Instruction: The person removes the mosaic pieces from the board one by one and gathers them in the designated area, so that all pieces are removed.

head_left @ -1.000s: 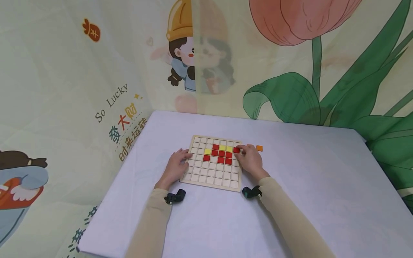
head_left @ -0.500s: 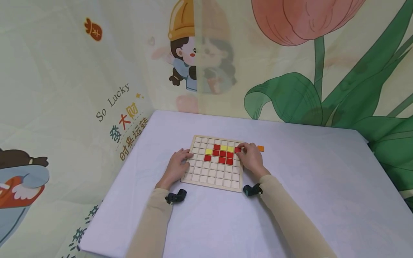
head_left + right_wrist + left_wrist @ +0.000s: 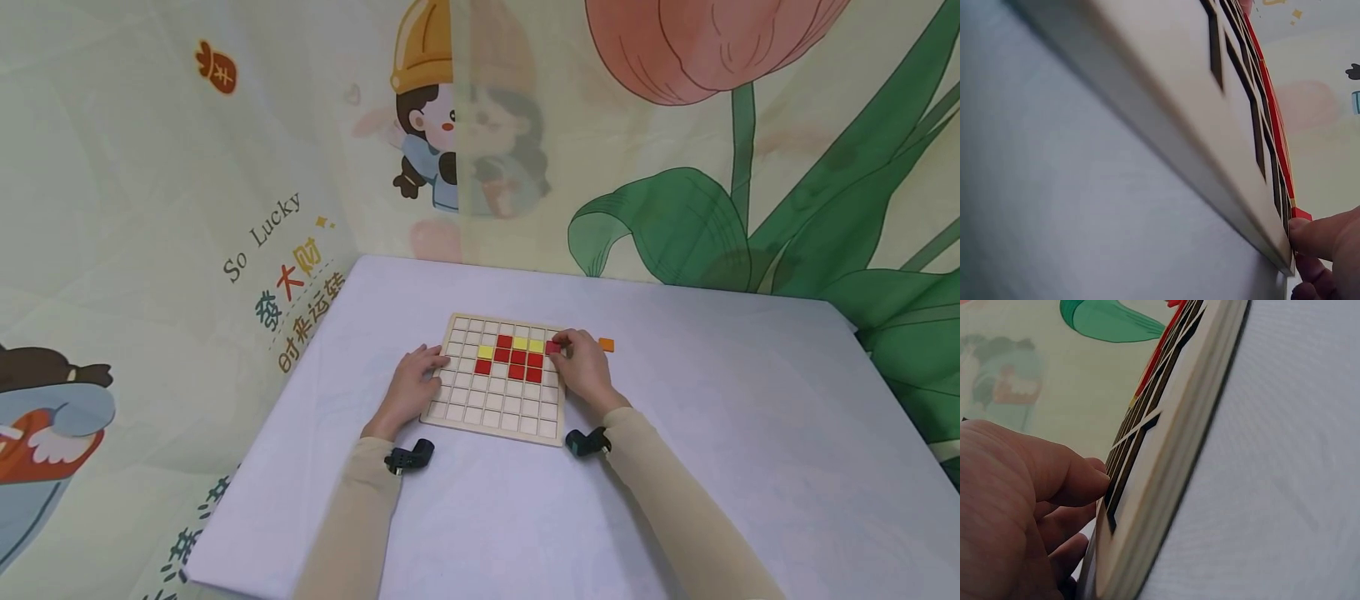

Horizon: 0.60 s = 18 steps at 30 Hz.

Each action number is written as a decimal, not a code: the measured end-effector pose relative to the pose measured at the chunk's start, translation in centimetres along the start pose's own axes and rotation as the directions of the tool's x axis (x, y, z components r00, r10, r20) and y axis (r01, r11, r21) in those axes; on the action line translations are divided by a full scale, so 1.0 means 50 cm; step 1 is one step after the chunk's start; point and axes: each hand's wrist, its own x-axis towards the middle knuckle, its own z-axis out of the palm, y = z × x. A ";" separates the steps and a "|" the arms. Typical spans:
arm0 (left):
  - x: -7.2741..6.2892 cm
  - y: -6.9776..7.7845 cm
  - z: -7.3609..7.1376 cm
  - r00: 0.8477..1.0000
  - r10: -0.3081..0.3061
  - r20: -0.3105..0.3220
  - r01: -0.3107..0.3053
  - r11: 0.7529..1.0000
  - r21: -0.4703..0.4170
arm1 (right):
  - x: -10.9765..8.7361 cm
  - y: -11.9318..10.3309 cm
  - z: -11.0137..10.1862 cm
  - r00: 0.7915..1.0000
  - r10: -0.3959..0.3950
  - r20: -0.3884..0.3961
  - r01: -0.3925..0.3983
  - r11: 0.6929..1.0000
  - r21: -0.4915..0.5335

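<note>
A square wooden grid board [image 3: 495, 407] lies on the table, with red tiles [image 3: 517, 357] and yellow tiles [image 3: 521, 343] in some of its cells. The person's left hand [image 3: 409, 385] rests at the board's left edge, fingers relaxed. In the left wrist view, the left thumb [image 3: 1085, 481] touches the rim. At the board's right edge, the right hand [image 3: 587, 367] pinches a red tile [image 3: 552, 347] beside the yellow ones. The right wrist view shows this red tile [image 3: 1302, 214] slightly raised at the thumb; the fingers behind are partly hidden.
An orange tile [image 3: 607, 345] lies on the white-covered table [image 3: 720, 433], just past the right hand. Printed cloth backdrops [image 3: 660, 133] stand behind the table and along its left side. A small black wrist camera [image 3: 587, 442] sits below each hand.
The right hand's fingers have closed in over the red tile, which now shows less and sits slightly tilted. A second orange piece near the hand became hidden. The left hand stays in place.
</note>
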 end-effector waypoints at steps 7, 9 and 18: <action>0.000 0.002 -0.001 1.000 -0.003 0.005 0.003 1.000 0.003 | -0.001 -0.001 -0.003 1.000 -0.010 0.018 0.010 1.000 -0.007; 0.000 0.001 -0.001 1.000 -0.004 0.006 0.004 1.000 0.007 | -0.001 -0.001 -0.002 1.000 -0.008 0.022 0.008 1.000 -0.019; 0.001 0.000 0.000 1.000 -0.010 0.006 0.010 1.000 0.006 | -0.001 0.002 -0.007 0.999 -0.026 0.029 0.028 0.998 -0.062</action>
